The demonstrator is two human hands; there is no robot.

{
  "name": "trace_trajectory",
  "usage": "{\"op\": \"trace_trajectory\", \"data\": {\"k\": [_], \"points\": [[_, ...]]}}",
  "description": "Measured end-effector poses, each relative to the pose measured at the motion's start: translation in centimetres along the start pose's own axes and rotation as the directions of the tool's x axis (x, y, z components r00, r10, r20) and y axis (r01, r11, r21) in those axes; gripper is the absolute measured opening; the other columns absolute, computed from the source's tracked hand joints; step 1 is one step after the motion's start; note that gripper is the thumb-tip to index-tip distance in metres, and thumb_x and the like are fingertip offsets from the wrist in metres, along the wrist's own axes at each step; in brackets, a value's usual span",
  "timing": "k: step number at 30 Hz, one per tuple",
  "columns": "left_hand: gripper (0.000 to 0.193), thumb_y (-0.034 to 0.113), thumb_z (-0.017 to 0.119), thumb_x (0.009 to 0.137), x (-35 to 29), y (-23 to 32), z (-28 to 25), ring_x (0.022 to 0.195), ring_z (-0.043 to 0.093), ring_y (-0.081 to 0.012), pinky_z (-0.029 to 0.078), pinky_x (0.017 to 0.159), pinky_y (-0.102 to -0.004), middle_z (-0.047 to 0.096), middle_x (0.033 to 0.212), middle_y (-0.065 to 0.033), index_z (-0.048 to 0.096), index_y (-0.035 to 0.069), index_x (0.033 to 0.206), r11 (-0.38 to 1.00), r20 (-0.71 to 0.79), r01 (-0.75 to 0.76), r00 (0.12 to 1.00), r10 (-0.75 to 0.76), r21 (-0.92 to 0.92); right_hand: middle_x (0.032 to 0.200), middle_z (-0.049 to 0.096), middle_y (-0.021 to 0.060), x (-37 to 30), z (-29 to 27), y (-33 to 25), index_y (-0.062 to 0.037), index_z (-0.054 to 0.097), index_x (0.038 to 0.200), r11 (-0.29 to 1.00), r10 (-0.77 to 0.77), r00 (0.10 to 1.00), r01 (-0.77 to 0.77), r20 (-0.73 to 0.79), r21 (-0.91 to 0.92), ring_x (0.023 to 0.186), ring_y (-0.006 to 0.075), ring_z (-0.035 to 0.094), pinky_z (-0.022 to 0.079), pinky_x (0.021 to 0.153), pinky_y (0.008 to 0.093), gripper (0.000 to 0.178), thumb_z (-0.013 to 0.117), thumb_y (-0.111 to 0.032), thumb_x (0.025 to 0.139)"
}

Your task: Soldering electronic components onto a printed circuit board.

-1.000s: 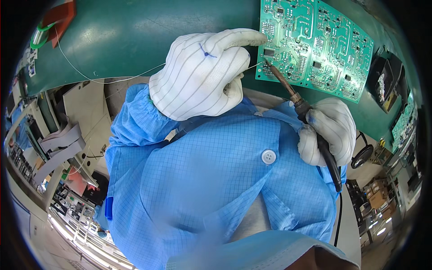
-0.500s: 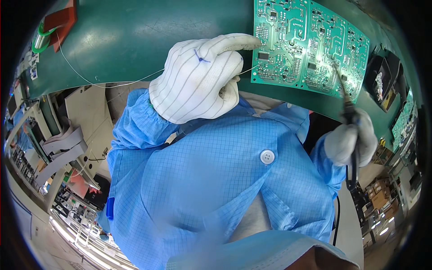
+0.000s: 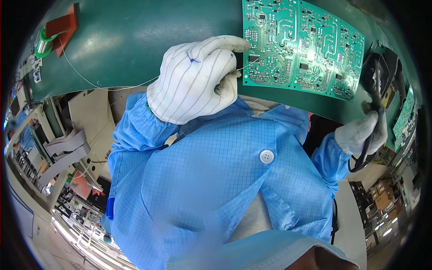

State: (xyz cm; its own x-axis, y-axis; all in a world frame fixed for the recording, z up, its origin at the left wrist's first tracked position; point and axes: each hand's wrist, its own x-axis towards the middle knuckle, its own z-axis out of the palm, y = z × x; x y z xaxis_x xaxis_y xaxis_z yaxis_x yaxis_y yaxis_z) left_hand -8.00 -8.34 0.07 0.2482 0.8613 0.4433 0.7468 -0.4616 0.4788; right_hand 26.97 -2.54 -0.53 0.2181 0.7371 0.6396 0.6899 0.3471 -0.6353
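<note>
My left hand [image 3: 195, 81], in a white striped glove, pinches a thin solder wire [image 3: 108, 89]. Its short free end pokes out past the fingers over the left part of a green circuit board [image 3: 294, 67]. The outstretched index finger reaches the board's left edge. My right hand [image 3: 360, 135], also gloved, grips a soldering iron [image 3: 378, 101] by its dark handle, to the right of the board. The iron points away from me, over a black tray-like holder [image 3: 392, 74]; its tip is blurred against that dark background.
At the far left the wire runs from a spool [image 3: 44, 46] on a red-brown stand [image 3: 67, 27]. The green work surface [image 3: 135, 36] lies under the board. Another green circuit board [image 3: 405, 119] sits at the far right. A dark cord hangs below the iron.
My right hand has carried the soldering iron off the board, to the right, over the black holder. The board appears slightly further left in view. My left hand keeps its pinch on the wire.
</note>
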Motion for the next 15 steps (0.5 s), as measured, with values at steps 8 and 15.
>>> {"op": "trace_trajectory", "data": {"k": [8, 15], "points": [[0.019, 0.004, 0.074, 0.070, 0.1, -0.3, 0.3, 0.066, 0.064, -0.0174, 0.055, 0.058, -0.0299, 0.074, 0.108, -0.0027, 0.060, 0.010, 0.081, 1.000, -0.022, -0.025, 0.999, 0.026, 0.019, 0.104, 0.066, 0.0287, -2.4, 4.1, -4.7, 0.0088, 0.056, 0.123, 0.870, -0.009, 0.944, -0.155, 0.330, 0.467, 0.083, 0.0276, 0.071, 0.060, 0.078, 0.0388, 0.031, 0.050, 0.008, 0.093], [0.020, 0.007, 0.080, 0.077, 0.5, -0.3, 0.3, 0.075, 0.069, -0.0204, 0.057, 0.062, -0.0311, 0.070, 0.112, -0.0059, 0.064, 0.009, 0.089, 0.998, -0.091, 0.065, 0.994, -0.066, -0.018, 0.111, 0.065, 0.0272, -2.9, 4.1, -3.6, 0.0086, 0.056, 0.121, 0.850, -0.024, 0.927, -0.178, 0.373, 0.496, 0.092, 0.0269, 0.071, 0.061, 0.083, 0.0382, 0.029, 0.057, 0.002, 0.093]]}}
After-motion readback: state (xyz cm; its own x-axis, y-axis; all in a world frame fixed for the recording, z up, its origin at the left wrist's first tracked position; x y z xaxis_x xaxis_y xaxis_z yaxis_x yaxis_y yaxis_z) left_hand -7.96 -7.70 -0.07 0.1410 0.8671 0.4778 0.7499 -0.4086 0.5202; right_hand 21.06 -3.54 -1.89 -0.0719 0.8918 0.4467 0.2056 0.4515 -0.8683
